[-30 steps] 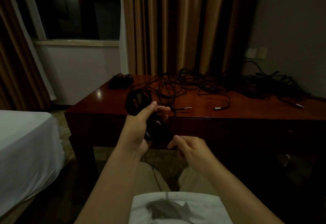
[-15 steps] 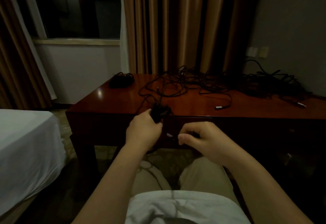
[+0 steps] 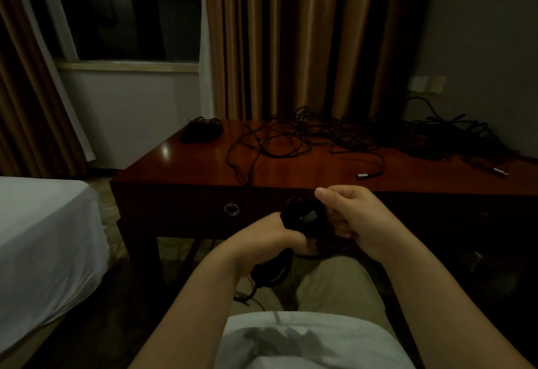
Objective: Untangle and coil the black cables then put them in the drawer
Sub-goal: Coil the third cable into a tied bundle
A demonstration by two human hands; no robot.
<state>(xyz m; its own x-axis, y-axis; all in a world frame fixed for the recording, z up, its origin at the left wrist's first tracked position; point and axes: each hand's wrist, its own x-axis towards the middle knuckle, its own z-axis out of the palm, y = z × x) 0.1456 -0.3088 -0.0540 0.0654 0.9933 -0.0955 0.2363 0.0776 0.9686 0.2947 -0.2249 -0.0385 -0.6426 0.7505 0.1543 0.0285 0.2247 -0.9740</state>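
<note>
My left hand [image 3: 269,236] and right hand [image 3: 353,217] both grip a coiled black cable [image 3: 304,219] just below the desk's front edge [image 3: 262,187], beside the drawer knob [image 3: 232,209]. Tangled cables [image 3: 364,133] sprawl across the desktop's far side; a bed [image 3: 43,237] flanks left.
</note>
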